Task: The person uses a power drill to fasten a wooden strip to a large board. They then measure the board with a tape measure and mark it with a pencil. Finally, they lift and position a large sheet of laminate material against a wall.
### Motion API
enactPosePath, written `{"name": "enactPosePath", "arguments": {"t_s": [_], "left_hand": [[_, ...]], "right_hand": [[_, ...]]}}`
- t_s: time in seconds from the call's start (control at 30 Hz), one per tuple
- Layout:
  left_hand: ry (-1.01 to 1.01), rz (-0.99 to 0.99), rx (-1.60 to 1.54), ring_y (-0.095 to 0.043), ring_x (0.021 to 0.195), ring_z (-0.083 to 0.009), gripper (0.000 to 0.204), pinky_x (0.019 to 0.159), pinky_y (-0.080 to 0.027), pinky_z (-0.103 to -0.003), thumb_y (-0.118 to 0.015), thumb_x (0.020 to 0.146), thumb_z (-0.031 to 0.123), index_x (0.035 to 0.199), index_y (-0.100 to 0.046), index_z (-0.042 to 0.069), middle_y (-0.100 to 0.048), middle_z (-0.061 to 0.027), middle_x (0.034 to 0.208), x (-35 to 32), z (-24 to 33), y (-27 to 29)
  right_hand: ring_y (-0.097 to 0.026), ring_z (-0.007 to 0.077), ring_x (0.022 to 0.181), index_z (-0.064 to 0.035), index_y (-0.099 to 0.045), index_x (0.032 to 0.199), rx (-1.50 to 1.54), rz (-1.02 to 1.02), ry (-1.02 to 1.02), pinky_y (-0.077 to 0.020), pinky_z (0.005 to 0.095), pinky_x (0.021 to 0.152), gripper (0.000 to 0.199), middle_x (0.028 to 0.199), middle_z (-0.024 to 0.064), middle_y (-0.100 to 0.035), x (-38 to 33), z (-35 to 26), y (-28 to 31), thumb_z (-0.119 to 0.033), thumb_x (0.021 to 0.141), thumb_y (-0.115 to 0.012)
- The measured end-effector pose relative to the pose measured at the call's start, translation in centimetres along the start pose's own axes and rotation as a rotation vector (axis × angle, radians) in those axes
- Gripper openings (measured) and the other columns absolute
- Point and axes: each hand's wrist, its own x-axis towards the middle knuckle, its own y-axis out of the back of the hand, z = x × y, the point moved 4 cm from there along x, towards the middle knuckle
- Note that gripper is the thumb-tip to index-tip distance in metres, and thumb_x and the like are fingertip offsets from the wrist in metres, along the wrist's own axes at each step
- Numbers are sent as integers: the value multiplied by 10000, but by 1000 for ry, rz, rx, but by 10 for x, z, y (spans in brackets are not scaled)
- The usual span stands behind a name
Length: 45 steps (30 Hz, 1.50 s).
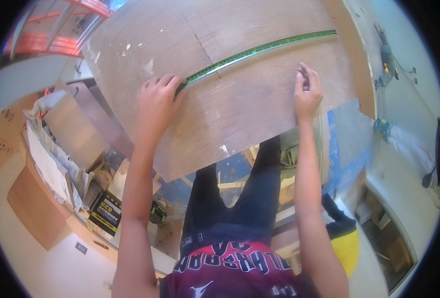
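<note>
Before me lies a large brown plywood board (249, 109) with pale specks and a dark line (201, 44) across part of it. My left hand (159, 94) is closed around the near end of a green tape measure (249, 52), whose case is mostly hidden under the fingers. The blade stretches over the board, crosses the dark line and reaches the right edge. Just below the blade's right part is my right hand (307, 94), apart from it, with thumb and fingers bent together. What it holds, if anything, I cannot make out.
An orange ladder (51, 42) stands at the upper left. Wood panels (76, 130) and a black-and-yellow box (105, 213) are to the left. Blue tape (335, 149) marks the surface at the right. A yellow-and-black item (345, 243) lies near my right arm.
</note>
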Motion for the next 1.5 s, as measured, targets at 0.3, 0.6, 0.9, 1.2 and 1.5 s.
{"name": "enactPosePath", "arguments": {"t_s": [0.3,0.6,0.9,1.2,1.5], "left_hand": [[-11,164,-25,-712,1118,-261,190,1147,-460,-504,-782,957,221,1131,-780,141,-794,-26,1169,4,18,-10],[-60,245,-56,-740,1011,-243,139,1013,-542,-449,-779,955,201,1067,-828,135,-827,-20,1096,6,14,-14],[-84,234,-94,-741,1006,-216,190,876,-560,-381,-745,914,88,1081,-833,113,-835,-13,1112,21,26,-21],[-68,278,-53,-749,928,-183,138,766,-590,-363,-780,954,201,1047,-870,153,-844,12,1070,20,24,-29],[-77,287,-75,-757,943,-189,154,775,-611,-347,-794,928,196,1062,-864,163,-839,23,1082,20,23,-29]], "right_hand": [[-750,174,943,-76,-779,1256,2,-1,-6,-593,302,745,291,1135,82,-761,0,-3,-2,5,992,-690],[-749,173,956,-77,-786,1234,-52,-14,-16,-584,295,756,269,1140,67,-763,0,-2,-3,3,997,-685],[-728,152,918,-81,-788,1236,-36,-15,-16,-574,291,747,272,1122,59,-768,0,-2,-4,-2,1000,-678],[-728,149,919,-81,-788,1247,-60,-13,-2,-569,287,753,274,1125,61,-774,-2,-1,-5,-17,1003,-680],[-725,136,931,-62,-776,1281,1,-46,-96,-576,270,761,302,1150,67,-778,-1,-1,-3,-13,992,-704]]}}
